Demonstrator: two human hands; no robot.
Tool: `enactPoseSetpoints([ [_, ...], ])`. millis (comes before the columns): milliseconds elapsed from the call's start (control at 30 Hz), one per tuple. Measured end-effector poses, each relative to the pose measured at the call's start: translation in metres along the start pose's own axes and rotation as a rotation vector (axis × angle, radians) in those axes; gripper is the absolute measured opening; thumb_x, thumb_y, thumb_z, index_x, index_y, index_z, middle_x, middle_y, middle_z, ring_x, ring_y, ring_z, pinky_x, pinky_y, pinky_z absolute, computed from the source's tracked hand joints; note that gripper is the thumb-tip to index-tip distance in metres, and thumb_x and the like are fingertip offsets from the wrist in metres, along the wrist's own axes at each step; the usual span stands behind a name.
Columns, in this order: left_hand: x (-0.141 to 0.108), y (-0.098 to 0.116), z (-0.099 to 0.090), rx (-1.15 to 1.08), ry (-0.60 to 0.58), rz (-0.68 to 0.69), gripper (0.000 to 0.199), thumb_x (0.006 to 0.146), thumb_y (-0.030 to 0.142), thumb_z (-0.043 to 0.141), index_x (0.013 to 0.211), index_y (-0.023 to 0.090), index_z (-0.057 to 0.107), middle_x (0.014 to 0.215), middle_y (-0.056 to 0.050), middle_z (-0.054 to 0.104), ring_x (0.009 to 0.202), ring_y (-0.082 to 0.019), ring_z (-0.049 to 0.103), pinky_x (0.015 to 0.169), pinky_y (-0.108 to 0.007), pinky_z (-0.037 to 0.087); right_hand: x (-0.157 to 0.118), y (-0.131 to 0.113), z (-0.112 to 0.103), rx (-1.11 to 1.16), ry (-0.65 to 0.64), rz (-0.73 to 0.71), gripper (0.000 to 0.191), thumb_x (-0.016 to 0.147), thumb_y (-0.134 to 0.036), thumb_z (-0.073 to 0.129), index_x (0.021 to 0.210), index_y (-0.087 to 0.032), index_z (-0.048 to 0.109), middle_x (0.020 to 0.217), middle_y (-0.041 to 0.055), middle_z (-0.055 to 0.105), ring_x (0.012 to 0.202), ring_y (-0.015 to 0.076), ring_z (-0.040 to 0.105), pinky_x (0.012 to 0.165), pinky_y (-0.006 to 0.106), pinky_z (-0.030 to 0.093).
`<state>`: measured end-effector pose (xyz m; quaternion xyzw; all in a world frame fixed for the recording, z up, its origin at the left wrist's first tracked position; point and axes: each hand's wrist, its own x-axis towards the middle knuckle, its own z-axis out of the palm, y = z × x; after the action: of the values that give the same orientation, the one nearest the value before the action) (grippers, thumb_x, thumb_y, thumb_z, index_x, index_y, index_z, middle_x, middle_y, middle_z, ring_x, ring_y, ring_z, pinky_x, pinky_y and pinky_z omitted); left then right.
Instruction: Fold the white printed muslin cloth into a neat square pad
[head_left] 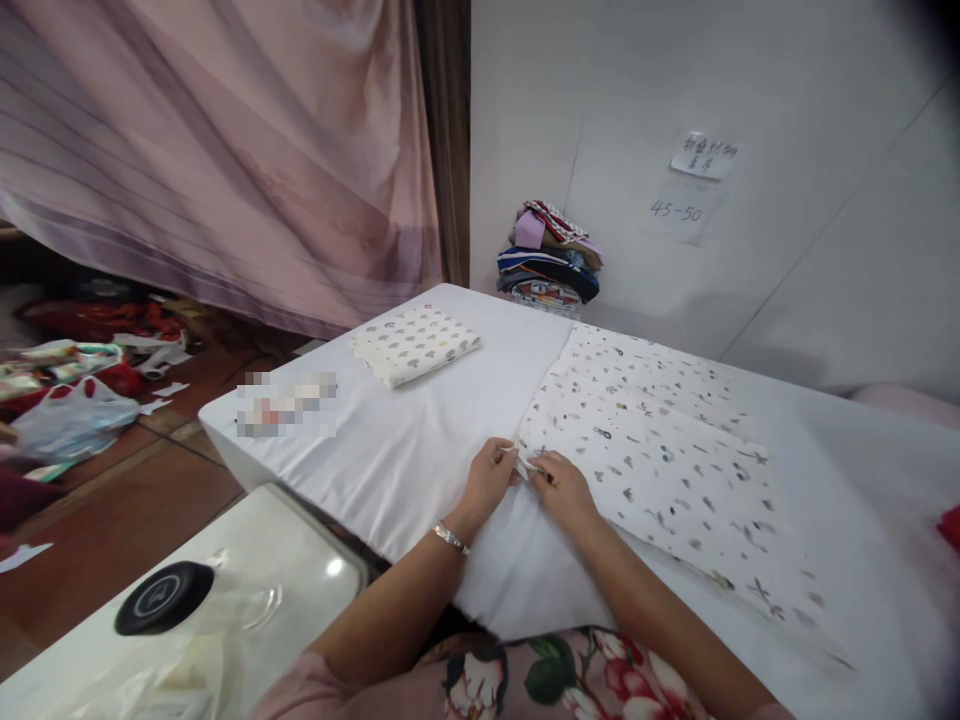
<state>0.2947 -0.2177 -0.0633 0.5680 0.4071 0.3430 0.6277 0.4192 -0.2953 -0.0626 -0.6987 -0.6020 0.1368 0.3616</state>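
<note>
A white cloth with small dark prints point(660, 450) lies spread over the right part of the white-covered table point(510, 340). At its left edge my left hand point(491, 475) is closed, pinching the cloth's edge between thumb and fingers. Just to the right, my right hand point(559, 485) is also closed on the same edge, which is bunched a little between the two hands. A folded white cloth with grey prints point(416, 345) rests further back on the left of the table.
A blurred-out item point(289, 403) is at the table's left corner. Folded fabrics point(550, 255) are stacked by the wall. A white surface at the lower left bears a black round lid point(165, 597) and clear plastic. A pink curtain point(300, 150) hangs behind; bags point(75, 420) lie on the floor.
</note>
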Motion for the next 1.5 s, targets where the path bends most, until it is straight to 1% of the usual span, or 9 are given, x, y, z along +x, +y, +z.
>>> enactPoseSetpoints([
  [200,0.002,-0.004,-0.003,0.042,0.011,0.028,0.018,0.076,0.023,0.052,0.093,0.017,0.05,0.061,0.004,0.053,0.056,-0.01,0.055,0.05,-0.02,0.048,0.003,-0.012,-0.008,0.049,0.069,-0.019,0.024,0.087,-0.026,0.044,0.082,-0.021,0.066,0.08,0.0027,0.058,0.076,0.0154,0.055,0.068,0.026,0.042],
  [300,0.003,-0.004,-0.005,0.075,0.019,0.067,0.019,0.075,0.022,0.05,0.094,0.017,0.049,0.06,0.005,0.051,0.053,-0.009,0.052,0.05,-0.02,0.046,0.005,-0.018,-0.006,0.022,0.106,-0.032,0.023,0.086,-0.021,0.044,0.093,-0.021,0.065,0.087,0.0034,0.059,0.082,0.0161,0.055,0.073,0.027,0.043],
  [567,0.0,-0.002,-0.007,0.089,-0.01,0.149,0.02,0.076,0.022,0.047,0.096,0.018,0.048,0.063,0.005,0.054,0.055,-0.01,0.054,0.053,-0.021,0.046,0.003,-0.022,0.003,-0.164,0.051,-0.085,0.029,0.089,-0.021,0.04,0.107,-0.023,0.063,0.089,0.0047,0.059,0.086,0.0174,0.053,0.075,0.028,0.043],
  [767,0.0,-0.001,-0.007,0.127,-0.026,0.134,0.026,0.08,0.038,0.051,0.097,0.018,0.05,0.064,0.004,0.054,0.055,-0.011,0.055,0.053,-0.022,0.045,0.002,-0.025,0.003,-0.274,0.006,-0.105,0.026,0.089,-0.02,0.039,0.099,-0.022,0.063,0.082,0.004,0.055,0.08,0.0168,0.05,0.068,0.026,0.041],
  [967,0.001,0.003,-0.009,0.3,0.021,0.134,0.017,0.08,0.028,0.047,0.094,0.019,0.05,0.059,0.006,0.052,0.052,-0.01,0.052,0.054,-0.022,0.039,-0.009,-0.022,-0.009,-0.24,-0.017,-0.188,0.023,0.089,-0.023,0.042,0.103,-0.021,0.06,0.09,0.0065,0.057,0.085,0.019,0.05,0.074,0.03,0.042],
  [1100,-0.004,0.015,-0.012,0.538,0.075,0.145,0.019,0.08,0.024,0.045,0.097,0.019,0.05,0.059,0.005,0.052,0.056,-0.012,0.052,0.055,-0.023,0.034,-0.036,-0.003,-0.036,-0.272,-0.029,-0.135,0.028,0.092,-0.025,0.036,0.095,-0.021,0.064,0.089,0.0071,0.058,0.084,0.0193,0.052,0.073,0.032,0.043],
  [1267,-0.006,0.021,-0.018,0.783,0.083,0.146,0.025,0.081,0.027,0.044,0.104,0.02,0.049,0.065,0.003,0.057,0.062,-0.015,0.055,0.057,-0.025,0.031,-0.092,0.027,-0.083,-0.324,-0.039,-0.019,0.031,0.092,-0.03,0.036,0.098,-0.023,0.065,0.094,0.0081,0.06,0.086,0.0208,0.054,0.076,0.036,0.045],
  [1400,-0.004,0.023,-0.019,0.825,0.076,0.126,0.028,0.082,0.028,0.043,0.108,0.019,0.047,0.07,0.001,0.059,0.069,-0.017,0.059,0.058,-0.025,0.033,-0.149,0.065,-0.123,-0.36,0.005,0.128,0.03,0.09,-0.036,0.039,0.104,-0.028,0.065,0.103,0.0089,0.06,0.095,0.0233,0.055,0.085,0.04,0.045],
  [1500,-0.004,0.027,-0.019,0.859,0.07,0.105,0.028,0.082,0.029,0.042,0.108,0.019,0.047,0.074,0.0,0.061,0.073,-0.018,0.06,0.058,-0.025,0.034,-0.192,0.1,-0.15,-0.412,0.111,0.23,0.029,0.087,-0.041,0.045,0.103,-0.031,0.067,0.108,0.0094,0.06,0.102,0.0253,0.054,0.09,0.041,0.045],
])
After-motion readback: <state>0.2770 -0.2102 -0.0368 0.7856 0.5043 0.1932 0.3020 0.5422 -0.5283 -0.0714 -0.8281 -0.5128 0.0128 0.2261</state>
